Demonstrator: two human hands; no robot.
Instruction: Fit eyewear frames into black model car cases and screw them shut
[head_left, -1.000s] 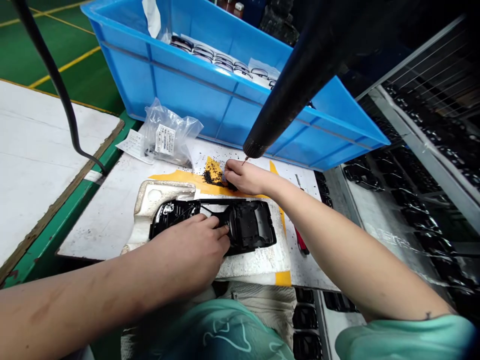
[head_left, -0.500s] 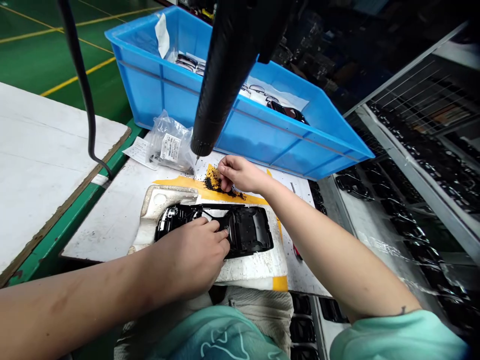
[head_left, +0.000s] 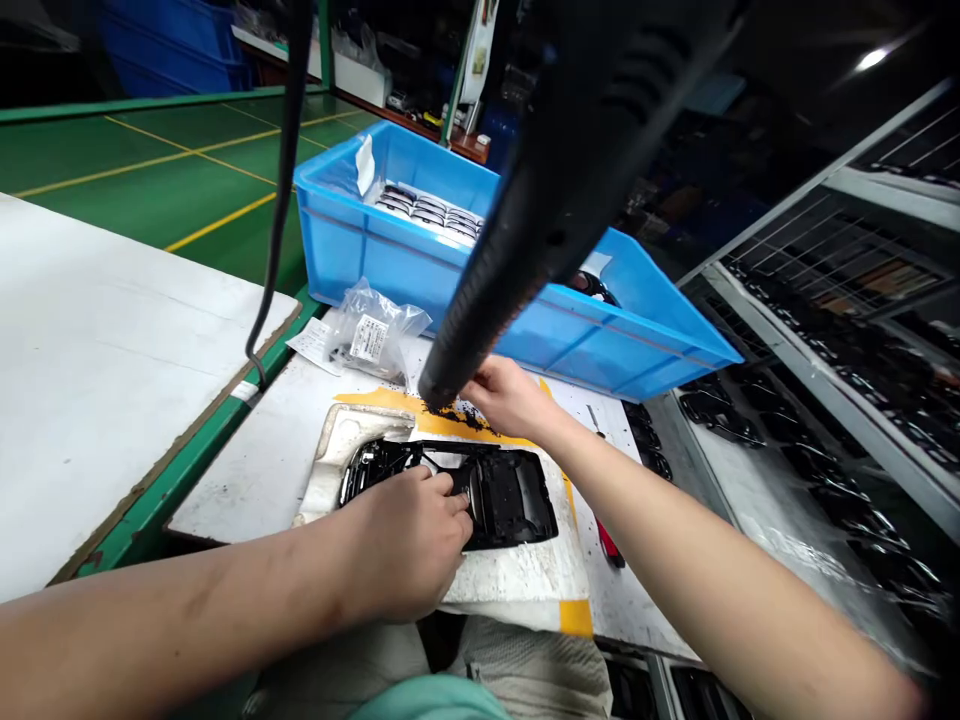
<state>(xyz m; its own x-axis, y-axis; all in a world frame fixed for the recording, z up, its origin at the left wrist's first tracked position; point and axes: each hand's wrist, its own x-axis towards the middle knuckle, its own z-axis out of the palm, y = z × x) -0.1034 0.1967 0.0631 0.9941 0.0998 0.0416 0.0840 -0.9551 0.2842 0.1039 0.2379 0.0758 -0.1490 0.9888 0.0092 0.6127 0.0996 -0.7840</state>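
Note:
A black plastic model car body [head_left: 519, 500] lies with its open inside facing up in a white foam cradle [head_left: 510, 580]. My left hand [head_left: 416, 540] rests over its middle, fingers curled down onto it and gripping it. Beyond the cradle, tiny black screws [head_left: 472, 422] are scattered over yellow tape. My right hand [head_left: 514, 398] is at that pile, its fingers drawn together. The nose of a hanging black electric screwdriver [head_left: 487, 290] covers the fingertips, so what they pinch is hidden.
A blue crate [head_left: 405, 255] with rows of parts stands behind. A clear labelled bag [head_left: 371, 335] lies left of the screwdriver. A red-handled tool [head_left: 609, 545] sits right of the cradle. Racks of black car bodies [head_left: 847, 480] line the right; a cable [head_left: 281, 200] hangs left.
The view has tilted up, showing more floor and background. The screwdriver's nose now overlaps the screw pile and my right fingertips. My left hand stays on the car body.

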